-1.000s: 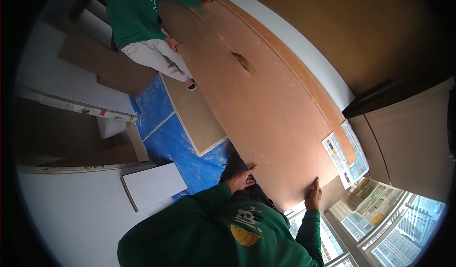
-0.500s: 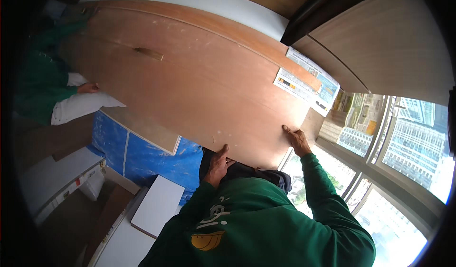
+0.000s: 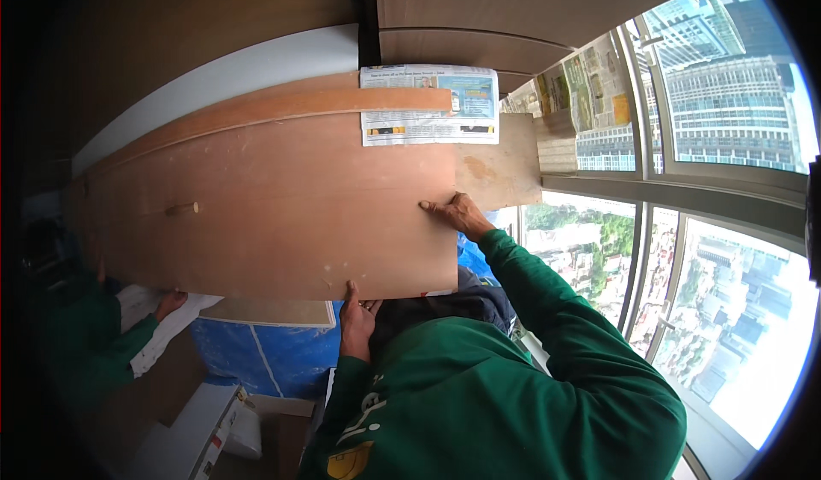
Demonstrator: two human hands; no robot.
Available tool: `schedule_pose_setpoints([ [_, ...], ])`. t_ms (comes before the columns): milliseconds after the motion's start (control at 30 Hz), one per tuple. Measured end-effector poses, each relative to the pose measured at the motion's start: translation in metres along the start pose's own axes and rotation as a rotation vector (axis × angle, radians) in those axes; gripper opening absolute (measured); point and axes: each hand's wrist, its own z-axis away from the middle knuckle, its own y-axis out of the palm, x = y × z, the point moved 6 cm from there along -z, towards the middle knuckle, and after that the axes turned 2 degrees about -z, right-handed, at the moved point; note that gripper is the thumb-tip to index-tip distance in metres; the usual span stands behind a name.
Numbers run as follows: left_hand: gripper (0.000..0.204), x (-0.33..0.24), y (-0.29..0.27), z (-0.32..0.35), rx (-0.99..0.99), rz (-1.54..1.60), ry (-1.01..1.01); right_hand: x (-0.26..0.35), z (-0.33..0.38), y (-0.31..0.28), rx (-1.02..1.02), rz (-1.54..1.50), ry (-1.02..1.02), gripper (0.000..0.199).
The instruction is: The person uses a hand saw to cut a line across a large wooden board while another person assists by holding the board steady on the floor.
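Observation:
A large reddish-brown plywood sheet [image 3: 282,198] spans the space in front of me. My left hand [image 3: 357,324] grips its near edge, thumb on top and fingers curled beneath. At the right end my right hand [image 3: 462,215] clasps the sheet, thumb lying on the face and the other fingers mostly hidden underneath. Along the far side lies a long narrow wooden strip [image 3: 299,104], its right end over a newspaper [image 3: 428,129]. A small brown stick-like piece [image 3: 181,209] rests on the sheet's left part.
A co-worker in green sleeves stands at the left, one hand [image 3: 171,303] at the sheet's near edge. Blue sheeting [image 3: 256,352] covers something below, beside a pale board [image 3: 274,312]. Windows [image 3: 633,215] line the right side; brown cabinet panels [image 3: 479,10] stand beyond.
The view has turned, so the plywood sheet now lies more level across it. Both my hands keep their hold on the sheet. More of the board beyond its right end shows.

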Motion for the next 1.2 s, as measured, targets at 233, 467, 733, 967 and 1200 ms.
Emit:
schedule_pose_setpoints([
  [233,0.055,-0.007,-0.001,-0.004,0.038,0.048,-0.112,-0.015,0.005,0.001,0.152,-0.514,0.016,0.065],
  [467,0.05,-0.003,0.002,-0.004,0.02,0.04,-0.064,-0.006,-0.043,-0.016,0.139,-0.777,0.002,0.07],
  [733,0.054,0.0,-0.001,0.004,0.014,-0.007,-0.017,0.005,-0.069,-0.007,0.342,-0.775,0.079,0.07],
  [967,0.059,0.001,0.0,-0.001,0.001,-0.041,-0.009,0.013,-0.057,-0.018,0.187,-0.575,0.037,0.079],
  [1200,0.06,0.001,-0.004,0.007,0.023,-0.064,-0.038,-0.006,0.012,-0.022,0.065,-0.168,0.034,0.095],
])
